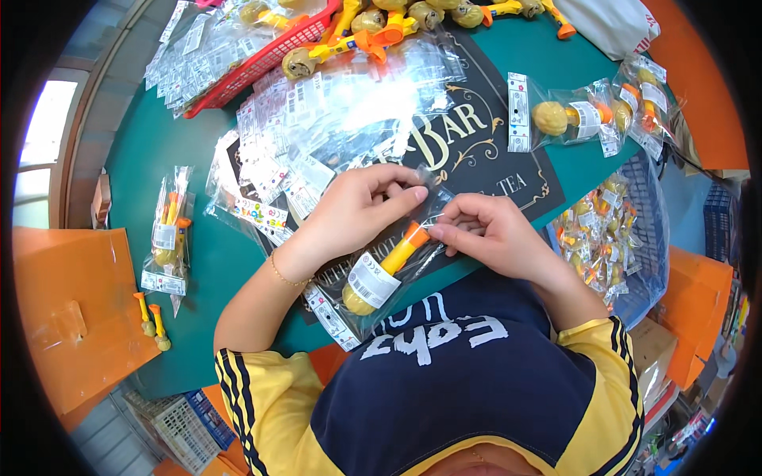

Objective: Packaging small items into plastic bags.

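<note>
Between my hands is a clear plastic bag (434, 208) with a toy (402, 252) inside it, lying aslant. The toy has a yellow handle, an orange end and a round gold head, partly behind a white barcode label (372, 279). My left hand (369, 202) is closed, pinching the bag's upper end between thumb and fingers. At the bag's right edge, near the orange end, my right hand (488, 230) pinches the plastic with thumb and forefinger. A printed white card strip (332, 319) shows at the bag's lower end.
Flat clear bags (317, 127) pile up on a black printed mat (528, 163) beyond my hands. A red basket (266, 63) and loose toys (389, 28) lie at the back. Bagged toys (583, 119) rest right and left on the green table; a blue crate (647, 230) holds several more.
</note>
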Action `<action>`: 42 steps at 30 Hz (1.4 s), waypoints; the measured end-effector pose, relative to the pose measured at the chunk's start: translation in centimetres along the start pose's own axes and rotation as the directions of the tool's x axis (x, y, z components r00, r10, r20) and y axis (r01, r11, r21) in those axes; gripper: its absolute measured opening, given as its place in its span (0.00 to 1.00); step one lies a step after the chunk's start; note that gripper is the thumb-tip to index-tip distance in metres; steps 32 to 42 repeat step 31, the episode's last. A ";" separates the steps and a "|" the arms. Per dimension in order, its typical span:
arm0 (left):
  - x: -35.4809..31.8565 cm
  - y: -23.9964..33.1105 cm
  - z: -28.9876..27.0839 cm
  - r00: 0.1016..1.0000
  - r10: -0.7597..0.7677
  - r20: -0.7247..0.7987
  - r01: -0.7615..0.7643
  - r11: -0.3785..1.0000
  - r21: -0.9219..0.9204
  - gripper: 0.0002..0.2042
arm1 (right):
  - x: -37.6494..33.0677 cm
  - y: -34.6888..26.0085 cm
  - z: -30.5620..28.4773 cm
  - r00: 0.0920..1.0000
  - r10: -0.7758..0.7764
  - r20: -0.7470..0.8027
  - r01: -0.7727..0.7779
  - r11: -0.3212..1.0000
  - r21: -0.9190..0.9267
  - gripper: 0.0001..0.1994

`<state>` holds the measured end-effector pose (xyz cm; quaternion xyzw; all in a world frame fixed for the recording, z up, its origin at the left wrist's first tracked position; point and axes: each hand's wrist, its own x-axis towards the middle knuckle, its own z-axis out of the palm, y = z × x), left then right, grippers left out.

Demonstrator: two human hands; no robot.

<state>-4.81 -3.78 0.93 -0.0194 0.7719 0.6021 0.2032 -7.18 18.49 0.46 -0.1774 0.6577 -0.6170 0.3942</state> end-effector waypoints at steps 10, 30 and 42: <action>-0.1 -0.9 0.5 0.984 0.009 -0.181 -0.015 0.999 -0.032 0.09 | -0.2 -2.0 -0.5 0.993 0.114 -0.021 -0.115 0.981 -0.153 0.06; -0.6 -0.6 1.0 0.913 0.399 -0.086 -0.327 0.841 0.432 0.09 | 3.3 -0.5 0.9 0.777 -0.616 -0.131 0.214 0.455 -0.865 0.06; -0.6 -0.6 0.8 0.910 0.408 -0.067 -0.339 0.829 0.445 0.09 | 3.2 -0.5 0.8 0.793 -0.589 -0.153 0.181 0.468 -0.865 0.06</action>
